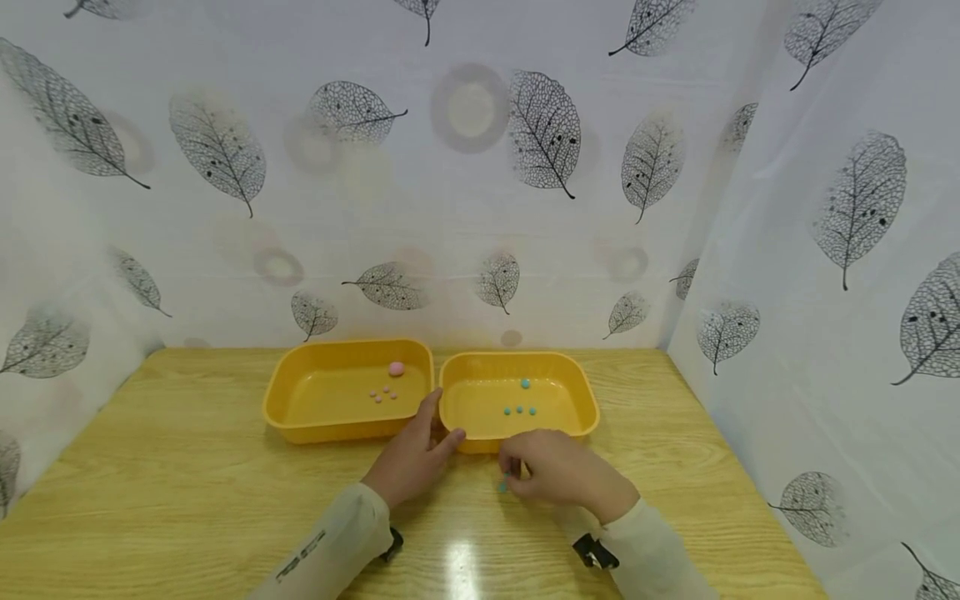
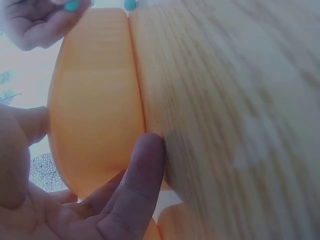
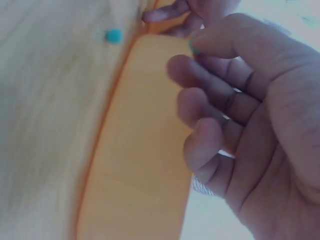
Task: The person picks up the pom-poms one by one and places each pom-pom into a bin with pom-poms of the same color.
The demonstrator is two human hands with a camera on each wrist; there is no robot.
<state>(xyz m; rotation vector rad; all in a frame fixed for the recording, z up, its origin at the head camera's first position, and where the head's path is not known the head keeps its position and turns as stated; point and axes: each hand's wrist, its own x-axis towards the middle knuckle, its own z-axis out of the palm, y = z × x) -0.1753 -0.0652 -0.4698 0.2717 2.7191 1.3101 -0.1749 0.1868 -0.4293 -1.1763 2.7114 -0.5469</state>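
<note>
My left hand (image 1: 408,462) grips the near left corner of the right yellow tray (image 1: 480,444), thumb at the rim and fingers along the outer wall. Just in front of that tray, my right hand (image 1: 564,473) pinches a small turquoise ball (image 2: 71,5) between thumb and forefinger. On the wooden table below it lies a second turquoise ball (image 1: 503,487), close to the tray's front wall. Inside the right tray are three small turquoise balls (image 1: 519,409) in a row and a larger turquoise ball (image 1: 525,383) behind them.
A second yellow tray (image 1: 330,433) stands at the left, beside the first. It contains several small pink balls (image 1: 378,399) and one larger pink ball (image 1: 396,368). White leaf-patterned curtains (image 1: 465,208) enclose the wooden table (image 1: 150,483) at the back and sides.
</note>
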